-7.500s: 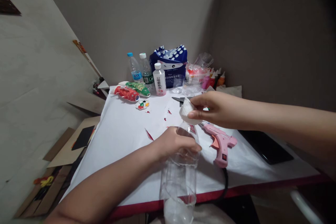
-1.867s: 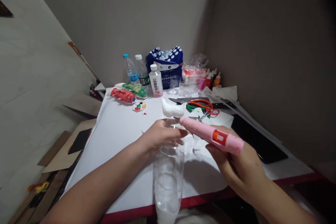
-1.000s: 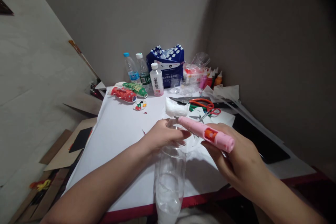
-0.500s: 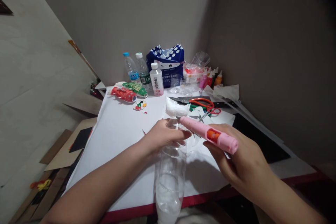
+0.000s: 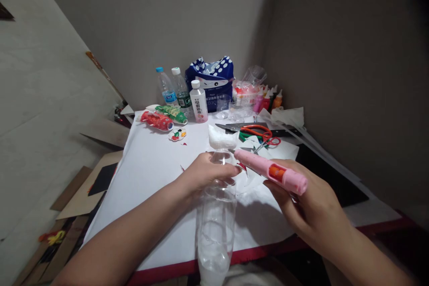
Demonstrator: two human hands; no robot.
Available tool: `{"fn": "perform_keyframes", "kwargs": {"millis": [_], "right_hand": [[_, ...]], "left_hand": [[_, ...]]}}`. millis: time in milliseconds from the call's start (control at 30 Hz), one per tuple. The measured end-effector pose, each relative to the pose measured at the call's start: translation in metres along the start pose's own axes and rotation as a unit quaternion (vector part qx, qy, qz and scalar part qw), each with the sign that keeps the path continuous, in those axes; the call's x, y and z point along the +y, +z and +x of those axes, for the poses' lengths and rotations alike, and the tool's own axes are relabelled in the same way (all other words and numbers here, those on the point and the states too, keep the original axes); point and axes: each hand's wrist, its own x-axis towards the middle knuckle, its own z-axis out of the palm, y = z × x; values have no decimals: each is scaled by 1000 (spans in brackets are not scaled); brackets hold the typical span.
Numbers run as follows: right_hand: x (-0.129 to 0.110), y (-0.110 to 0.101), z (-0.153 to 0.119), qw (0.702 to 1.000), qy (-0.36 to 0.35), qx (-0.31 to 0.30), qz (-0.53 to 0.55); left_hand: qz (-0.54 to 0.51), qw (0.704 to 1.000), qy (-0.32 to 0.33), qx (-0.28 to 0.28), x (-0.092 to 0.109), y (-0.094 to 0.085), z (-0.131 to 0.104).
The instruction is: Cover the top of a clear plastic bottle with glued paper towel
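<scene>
My left hand point(image 5: 214, 170) is closed around a clear plastic bottle point(image 5: 216, 228), which lies lengthwise toward me over the table's front edge. At the bottle's far end sits a white, gauze-like padded piece point(image 5: 222, 137) with two pointed corners; whether it is joined to the bottle I cannot tell. My right hand point(image 5: 306, 201) grips a pink hot glue gun point(image 5: 264, 167) with an orange part in its side window. The gun's nozzle points left, close to the bottle's far end. Its trigger is hidden behind my fingers.
Scissors with red handles point(image 5: 264, 133) and white scraps lie beyond my right hand. Red point(image 5: 157, 120) and green point(image 5: 172, 114) painted bottles lie far left by a paint palette point(image 5: 177, 134). Drink bottles point(image 5: 200, 103), a blue bag point(image 5: 214, 87) and paint bottles point(image 5: 268, 100) line the back.
The glue gun has shifted slightly right, so its nozzle is a little farther from the middle of the bottle's far end. My left hand keeps its hold on the bottle.
</scene>
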Motion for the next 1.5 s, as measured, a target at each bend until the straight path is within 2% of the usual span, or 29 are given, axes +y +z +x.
{"fn": "perform_keyframes", "kwargs": {"millis": [533,900,1300,1433,1500], "right_hand": [[2,4,-3,999,2,13,50],[6,6,-4,1000,-5,21,12],[12,8,-9,1000,15,13,19],[14,7,-15,997,44,15,56],[17,3,-20,991,106,30,72]], "left_hand": [[-15,1000,0,-17,-3,3,5],[-18,1000,-10,-12,-1,3,2],[-52,998,-8,-29,-4,4,6],[-60,997,-8,-39,-5,3,5],[-67,997,-5,-47,-5,2,5]]}}
